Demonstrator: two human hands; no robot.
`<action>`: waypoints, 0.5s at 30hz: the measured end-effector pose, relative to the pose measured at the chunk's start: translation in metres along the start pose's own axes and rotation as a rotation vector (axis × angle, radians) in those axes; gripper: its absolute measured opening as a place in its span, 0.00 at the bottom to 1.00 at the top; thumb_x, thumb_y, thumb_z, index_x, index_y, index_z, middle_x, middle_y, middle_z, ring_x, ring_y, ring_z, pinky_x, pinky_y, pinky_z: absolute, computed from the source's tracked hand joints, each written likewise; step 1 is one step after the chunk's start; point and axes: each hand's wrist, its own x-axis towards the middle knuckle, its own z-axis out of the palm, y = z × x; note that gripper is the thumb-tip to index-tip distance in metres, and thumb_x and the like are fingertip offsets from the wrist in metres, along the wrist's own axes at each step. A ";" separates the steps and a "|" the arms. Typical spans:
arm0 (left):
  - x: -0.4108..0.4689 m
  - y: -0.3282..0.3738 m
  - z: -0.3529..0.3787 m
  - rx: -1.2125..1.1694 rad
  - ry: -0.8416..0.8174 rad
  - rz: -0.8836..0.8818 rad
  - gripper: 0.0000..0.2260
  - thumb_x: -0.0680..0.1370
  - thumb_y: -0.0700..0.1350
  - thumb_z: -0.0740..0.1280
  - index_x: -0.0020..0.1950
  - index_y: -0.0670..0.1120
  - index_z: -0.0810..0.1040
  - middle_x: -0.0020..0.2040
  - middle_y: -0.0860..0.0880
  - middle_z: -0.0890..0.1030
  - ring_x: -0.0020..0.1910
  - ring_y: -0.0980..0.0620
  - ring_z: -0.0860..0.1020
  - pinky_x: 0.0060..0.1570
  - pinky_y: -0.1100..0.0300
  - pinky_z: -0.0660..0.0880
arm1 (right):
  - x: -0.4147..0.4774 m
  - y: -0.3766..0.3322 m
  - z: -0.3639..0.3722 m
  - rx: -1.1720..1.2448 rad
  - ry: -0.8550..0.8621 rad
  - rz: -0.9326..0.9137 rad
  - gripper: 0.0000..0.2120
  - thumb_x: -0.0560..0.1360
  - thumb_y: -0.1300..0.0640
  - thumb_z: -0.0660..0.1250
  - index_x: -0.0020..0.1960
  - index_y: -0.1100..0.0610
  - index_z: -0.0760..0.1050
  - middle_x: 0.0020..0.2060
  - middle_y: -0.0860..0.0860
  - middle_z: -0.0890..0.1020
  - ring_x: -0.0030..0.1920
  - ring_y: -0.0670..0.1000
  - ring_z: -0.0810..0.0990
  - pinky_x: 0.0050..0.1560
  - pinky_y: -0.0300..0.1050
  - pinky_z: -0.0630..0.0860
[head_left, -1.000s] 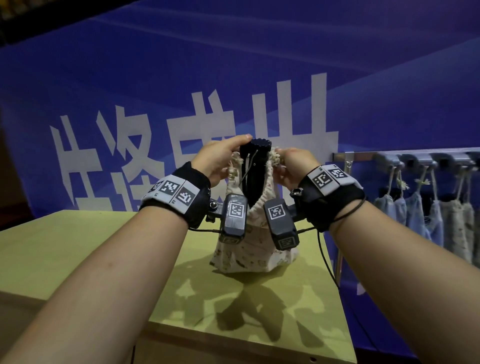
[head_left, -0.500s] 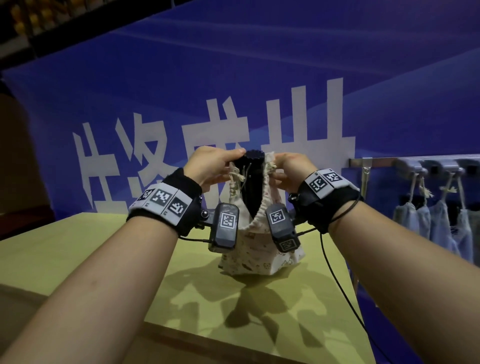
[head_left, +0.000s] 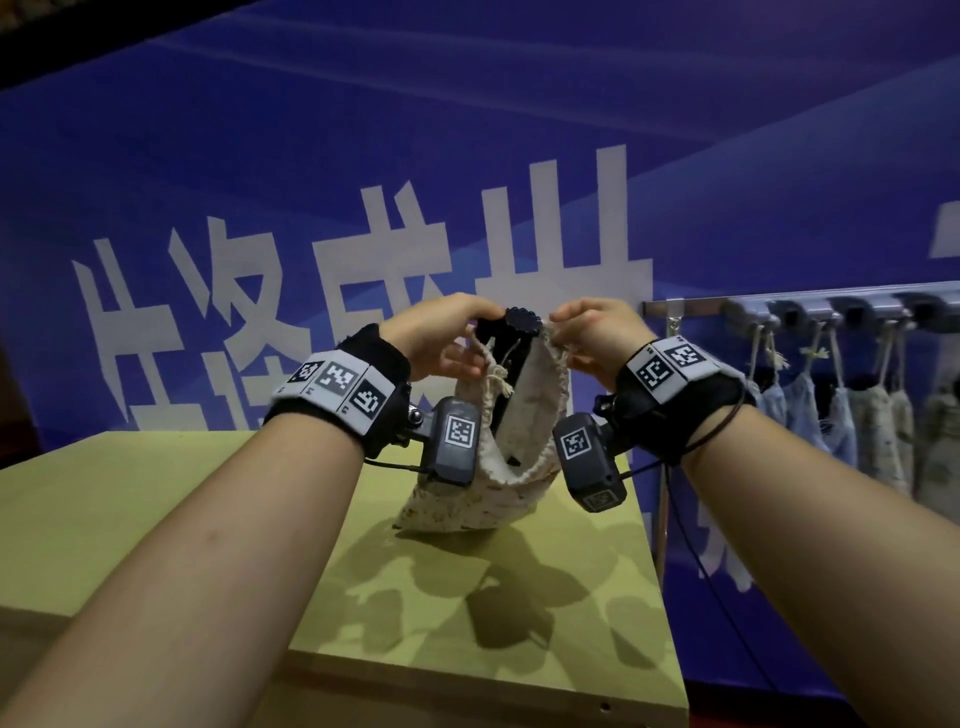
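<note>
A person holds a cream drawstring pouch (head_left: 460, 512) over the far right corner of the yellow-green table (head_left: 156, 493). The pouch leans to the right, its mouth pulled wide. Its lower end seems to rest on the table close to the far edge, though I cannot tell for sure that it touches. A black object (head_left: 521, 319) with a scalloped top stands in the open mouth and sticks up above the rim.

The left hand (head_left: 431, 338) has its fingers curled and pinches the left side of the rim, thumb tip right beside the black object. The right hand (head_left: 597, 338) pinches the right side of the rim between thumb and fingertips. A knotted drawstring (head_left: 496, 375) hangs from the rim between the two hands.

Both wrists wear black bands with square printed markers, and a small dark device hangs under each one, the left device (head_left: 457, 441) in front of the pouch and the right device (head_left: 587, 460) just beside it.

Past the right edge of the table a metal rack (head_left: 685, 302) carries a row of hanging pouches (head_left: 872, 431). A blue banner (head_left: 467, 130) with large white characters fills the background.
</note>
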 end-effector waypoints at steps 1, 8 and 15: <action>0.001 -0.001 0.003 0.036 -0.037 -0.012 0.17 0.79 0.49 0.66 0.63 0.41 0.76 0.47 0.45 0.79 0.32 0.53 0.79 0.35 0.61 0.77 | -0.001 0.002 -0.003 -0.004 -0.010 0.004 0.16 0.72 0.76 0.59 0.36 0.57 0.74 0.32 0.51 0.77 0.30 0.46 0.75 0.28 0.36 0.71; 0.015 -0.014 0.022 0.170 0.128 0.053 0.15 0.80 0.51 0.66 0.55 0.40 0.78 0.44 0.43 0.82 0.36 0.51 0.81 0.39 0.60 0.79 | -0.002 0.021 -0.015 -0.134 0.010 0.005 0.16 0.73 0.76 0.59 0.37 0.60 0.79 0.36 0.55 0.80 0.37 0.50 0.77 0.40 0.40 0.75; 0.024 -0.022 0.024 0.098 0.253 0.150 0.15 0.80 0.51 0.65 0.44 0.40 0.79 0.44 0.39 0.82 0.41 0.48 0.82 0.46 0.57 0.81 | -0.001 0.036 -0.018 -0.238 0.008 -0.019 0.12 0.70 0.74 0.66 0.51 0.65 0.78 0.41 0.58 0.79 0.43 0.55 0.79 0.52 0.50 0.79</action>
